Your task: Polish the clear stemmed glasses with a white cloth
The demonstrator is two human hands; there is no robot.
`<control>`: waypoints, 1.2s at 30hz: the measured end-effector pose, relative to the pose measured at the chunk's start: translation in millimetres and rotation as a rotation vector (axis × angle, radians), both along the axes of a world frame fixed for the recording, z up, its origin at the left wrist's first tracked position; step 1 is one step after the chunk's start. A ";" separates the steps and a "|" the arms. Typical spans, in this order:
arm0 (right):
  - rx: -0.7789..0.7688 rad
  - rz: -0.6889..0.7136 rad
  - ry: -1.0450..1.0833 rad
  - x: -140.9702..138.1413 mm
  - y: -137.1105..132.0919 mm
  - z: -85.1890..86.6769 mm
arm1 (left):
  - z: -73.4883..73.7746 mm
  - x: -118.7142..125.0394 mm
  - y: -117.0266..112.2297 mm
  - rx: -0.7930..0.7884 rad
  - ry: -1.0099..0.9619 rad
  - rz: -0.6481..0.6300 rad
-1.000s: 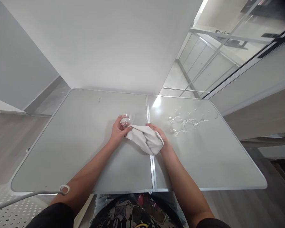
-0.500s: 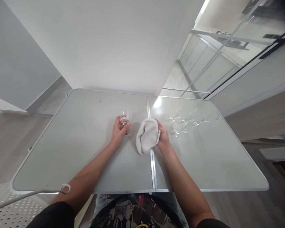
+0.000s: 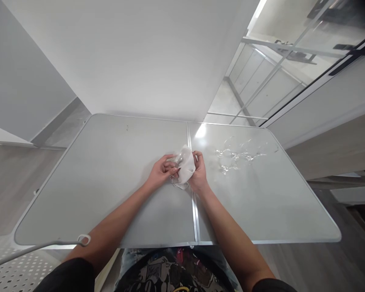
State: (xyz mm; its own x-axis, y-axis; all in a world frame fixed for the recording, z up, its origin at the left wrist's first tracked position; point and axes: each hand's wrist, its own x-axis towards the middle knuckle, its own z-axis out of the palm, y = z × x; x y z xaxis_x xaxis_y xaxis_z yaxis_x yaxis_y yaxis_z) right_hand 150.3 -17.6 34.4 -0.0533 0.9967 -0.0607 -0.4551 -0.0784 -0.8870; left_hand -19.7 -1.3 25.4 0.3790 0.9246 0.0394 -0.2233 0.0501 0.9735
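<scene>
My left hand is closed around the stem area of a clear wine glass, in front of me near the table's middle seam. A pale grey-white cloth is wrapped against the glass. My right hand grips that cloth from the right side, its fingers partly hidden behind it. The bowl of the glass is partly covered by the cloth, and its foot shows faintly below.
Several clear stemmed glasses lie close together on the right half of the grey folding table. A metal seam divides the tabletop. A white wall rises behind it. At lower left a grey cable-like loop overhangs the edge.
My left hand has brought the wine glass rightward to the cloth. My right hand has moved slightly left, and the cloth now presses around the glass.
</scene>
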 end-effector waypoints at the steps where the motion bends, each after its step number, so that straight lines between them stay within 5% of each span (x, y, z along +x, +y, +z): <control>1: -0.012 0.003 0.040 -1.7 -1.4 0.6 | -0.2 0.7 -0.6 -0.014 0.001 -0.034; 6: -0.086 0.102 0.156 -6.4 -5.1 0.4 | -1.1 2.7 -2.7 -0.095 0.021 -0.041; 14: -0.030 -0.066 0.274 0.0 2.8 -16.9 | -0.1 1.5 1.1 -0.123 0.058 -0.209; 19: -0.026 -0.114 0.356 2.8 7.4 -19.3 | 3.5 2.6 -3.0 0.161 0.303 -0.274; 27: 0.037 -0.191 0.179 -0.9 0.3 -1.3 | -5.3 10.8 -15.7 0.585 0.963 -0.183; 31: 0.063 -0.213 0.096 -3.3 -4.0 7.4 | -3.9 10.2 -17.2 0.536 0.887 -0.247; 36: 0.001 -0.043 0.193 5.8 -2.7 7.9 | 2.9 11.5 -20.0 0.252 0.428 -0.371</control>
State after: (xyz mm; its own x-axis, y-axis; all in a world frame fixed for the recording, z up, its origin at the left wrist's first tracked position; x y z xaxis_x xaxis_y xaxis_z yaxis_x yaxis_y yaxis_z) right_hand 156.1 -20.3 42.3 -0.0209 0.9984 -0.0525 -0.6199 -0.0541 -0.7828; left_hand -8.2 -21.3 28.4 0.7039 0.7102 0.0126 0.1781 -0.1936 0.9648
